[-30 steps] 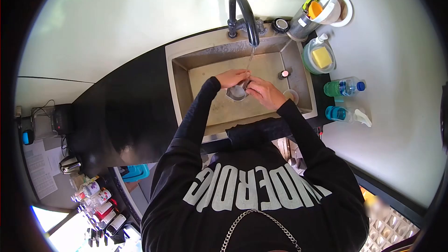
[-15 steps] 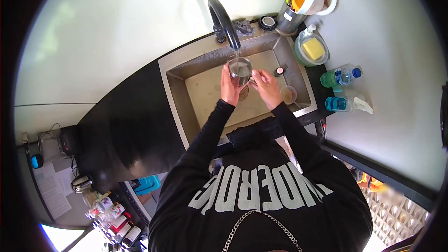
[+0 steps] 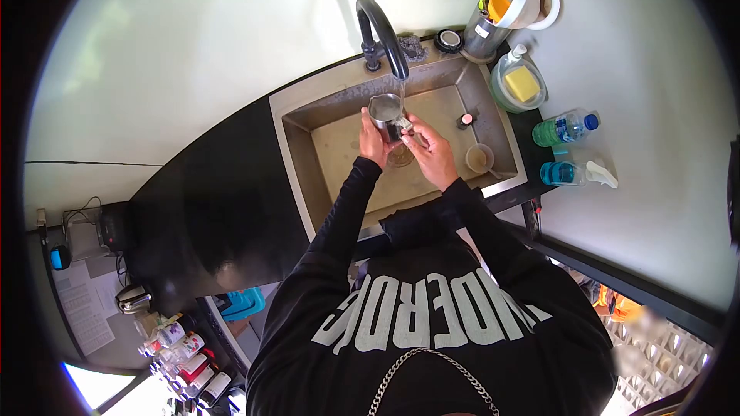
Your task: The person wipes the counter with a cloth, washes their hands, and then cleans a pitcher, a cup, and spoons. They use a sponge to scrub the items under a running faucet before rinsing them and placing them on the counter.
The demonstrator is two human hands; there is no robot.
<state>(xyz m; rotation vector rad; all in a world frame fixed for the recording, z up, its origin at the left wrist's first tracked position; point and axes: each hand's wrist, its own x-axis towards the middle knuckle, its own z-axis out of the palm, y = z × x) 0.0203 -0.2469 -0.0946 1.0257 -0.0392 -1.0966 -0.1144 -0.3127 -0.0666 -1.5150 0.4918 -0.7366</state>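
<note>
A small metal pitcher [image 3: 385, 108] is held over the sink [image 3: 347, 150], its open top facing up. My left hand [image 3: 373, 142] wraps round its left side and underside, thumb up along the wall. On the right, my right hand [image 3: 432, 156] has its fingers closed at the pitcher's handle, which they partly cover. Water from the black faucet [image 3: 381, 27] runs down onto the pitcher's right side, by the handle and my right fingertips. Below the pitcher, the round drain [image 3: 401, 156] shows in part.
A plastic cup [image 3: 479, 158] and a small pink-topped item [image 3: 464, 121] are in the sink's right side. Along the right edge are a tub with a yellow sponge [image 3: 522, 85], a green-liquid bottle [image 3: 559, 129] and a blue spray bottle [image 3: 563, 173]. A dark cloth [image 3: 420, 219] hangs over the front rim.
The pitcher has moved left relative to the faucet, carried by both hands. The stream fell into its opening before and now strikes the handle side. The view has shifted slightly.
</note>
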